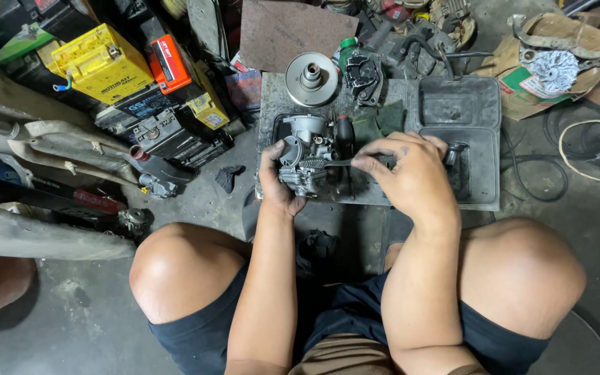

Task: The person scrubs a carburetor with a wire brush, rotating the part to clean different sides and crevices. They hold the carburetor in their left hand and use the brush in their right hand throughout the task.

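Note:
A grey metal carburetor (305,154) is held over a dark metal tray (383,191) on the floor. My left hand (277,186) grips its left side and underside. My right hand (405,171) pinches a thin metal tool (335,163) whose tip reaches into the carburetor's side. A dark-handled screwdriver (344,133) lies on the tray just behind the carburetor. My bare knees are below, on either side of my arms.
A round metal pulley (312,78) and a black part (363,75) sit at the tray's far edge. A black plastic cover (461,111) lies right. Yellow and black batteries (105,66) are stacked far left. Cables (581,149) and a fan part on cardboard (553,69) lie far right.

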